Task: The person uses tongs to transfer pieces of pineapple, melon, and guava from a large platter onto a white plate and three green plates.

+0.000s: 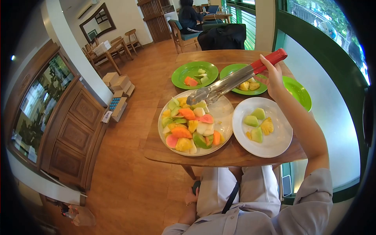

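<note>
My right hand (274, 76) is closed around the red handle of metal tongs (235, 78). The tong tips hang over a large white plate (225, 109) of cut fruit (184, 129): orange, pink, green, yellow and white pieces. Whether the tips pinch a piece cannot be made out. Right of it, a second white plate (262, 150) carries a few pale green melon pieces (252, 120) and a pineapple piece (267, 126). Down by my left thigh, my left hand (191, 196) is closed on a small dark object (196, 185) that I cannot identify.
Green plates stand along the back of the wooden table (156, 145): one left (178, 74) with fruit, one middle (225, 72) with pineapple, one right (303, 90) partly behind my arm. A dark jacket (223, 37) hangs beyond. Cardboard boxes (119, 84) sit on the floor at left.
</note>
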A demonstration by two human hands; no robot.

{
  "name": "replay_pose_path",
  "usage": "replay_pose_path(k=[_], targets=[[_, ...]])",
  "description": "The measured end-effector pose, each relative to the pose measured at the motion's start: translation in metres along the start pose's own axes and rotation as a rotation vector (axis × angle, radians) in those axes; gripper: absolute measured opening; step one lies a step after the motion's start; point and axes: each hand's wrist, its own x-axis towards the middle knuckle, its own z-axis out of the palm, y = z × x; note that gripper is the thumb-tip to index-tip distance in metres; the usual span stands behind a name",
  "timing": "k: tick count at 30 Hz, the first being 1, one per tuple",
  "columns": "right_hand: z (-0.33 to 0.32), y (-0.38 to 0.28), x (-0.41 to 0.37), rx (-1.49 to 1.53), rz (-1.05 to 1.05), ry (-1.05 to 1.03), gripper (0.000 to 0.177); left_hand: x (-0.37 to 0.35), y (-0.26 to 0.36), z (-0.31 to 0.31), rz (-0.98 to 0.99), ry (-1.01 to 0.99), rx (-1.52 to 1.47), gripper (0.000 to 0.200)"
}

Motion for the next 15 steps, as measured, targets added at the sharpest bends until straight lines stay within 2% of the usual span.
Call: replay_pose_path(k=[6,8,15], targets=[[-0.004,0.007,-0.001,0.042,0.022,-0.045,0.035,0.001,-0.001,0.0,0.018,-0.002,0.052,0.052],[-0.005,0.007,-0.007,0.05,-0.032,-0.061,0.035,0.002,-0.003,0.001,0.018,-0.002,0.05,0.052],[-0.014,0.003,-0.02,0.047,-0.053,-0.007,0.035,0.001,0.0,0.0,0.024,0.019,0.039,0.053]])
